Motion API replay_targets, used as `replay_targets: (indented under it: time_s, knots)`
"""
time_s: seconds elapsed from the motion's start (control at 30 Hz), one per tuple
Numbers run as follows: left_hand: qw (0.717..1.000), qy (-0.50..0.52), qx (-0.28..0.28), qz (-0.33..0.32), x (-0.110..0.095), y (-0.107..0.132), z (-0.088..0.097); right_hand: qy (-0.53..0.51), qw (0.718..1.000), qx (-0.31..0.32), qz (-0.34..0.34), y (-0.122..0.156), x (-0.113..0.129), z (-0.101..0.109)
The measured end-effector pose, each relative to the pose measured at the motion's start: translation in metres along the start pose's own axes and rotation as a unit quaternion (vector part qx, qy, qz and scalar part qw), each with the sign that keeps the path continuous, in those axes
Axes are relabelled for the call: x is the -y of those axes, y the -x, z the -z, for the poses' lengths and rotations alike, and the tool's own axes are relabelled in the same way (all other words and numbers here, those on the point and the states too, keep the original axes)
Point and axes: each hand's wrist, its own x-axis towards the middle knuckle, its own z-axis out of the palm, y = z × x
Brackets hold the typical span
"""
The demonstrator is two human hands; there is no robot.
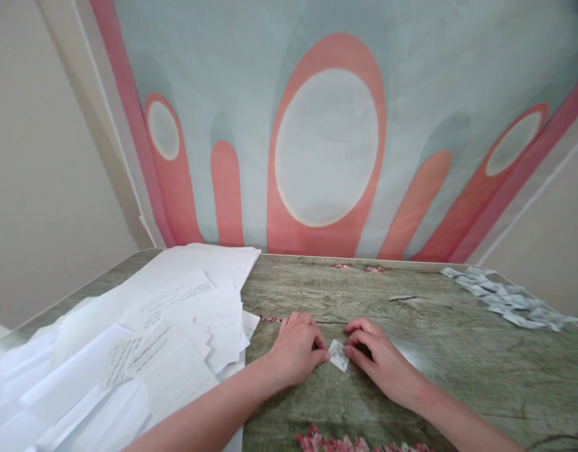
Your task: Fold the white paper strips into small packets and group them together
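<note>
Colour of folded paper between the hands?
Folded paper: white with grey lines; best in head view.

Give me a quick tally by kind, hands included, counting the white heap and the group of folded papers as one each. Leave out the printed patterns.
Hands, left hand and right hand: 2
Small paper between them: 1
White heap: 1
Folded group: 1
Total: 5
Overlap hides the exact sheet count.

My left hand point(295, 351) and right hand point(380, 361) face each other, near but apart, fingers point(302, 319) curled, each thumb pinching toward its forefinger. My bare left forearm point(208, 405) and right forearm point(458, 417) slant inward.
</note>
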Motion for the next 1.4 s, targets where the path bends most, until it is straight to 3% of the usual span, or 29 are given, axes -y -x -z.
replay_targets:
  time_s: [0.37, 0.5, 0.63, 0.77, 0.9, 1.1, 1.4]
  knots:
    - [0.995, -0.065, 0.043, -0.066, 0.002, 0.003, 0.016, 0.006, 1.000, -0.011, 0.014, -0.004, -0.003, -0.003]
    - [0.990, -0.104, 0.007, -0.091, -0.008, 0.007, 0.024, 0.004, 1.000, -0.009, 0.014, -0.004, -0.005, -0.005]
    - [0.973, -0.166, 0.020, -0.156, -0.021, 0.014, 0.020, 0.005, 1.000, -0.018, 0.019, -0.004, -0.007, -0.006]
    - [0.960, -0.249, -0.001, -0.131, -0.025, 0.021, 0.005, 0.002, 1.000, -0.017, 0.018, -0.004, -0.006, -0.004]
    - [0.953, -0.275, 0.013, -0.127, -0.024, 0.024, -0.002, 0.001, 1.000, -0.015, 0.018, -0.004, -0.003, -0.003]
    - [0.952, -0.283, 0.019, -0.118, -0.024, 0.025, -0.005, 0.015, 1.000, -0.017, 0.014, -0.005, -0.001, -0.003]
    - [0.963, -0.243, -0.020, -0.115, -0.019, 0.017, -0.013, 0.030, 0.999, -0.029, 0.030, -0.003, -0.003, -0.006]
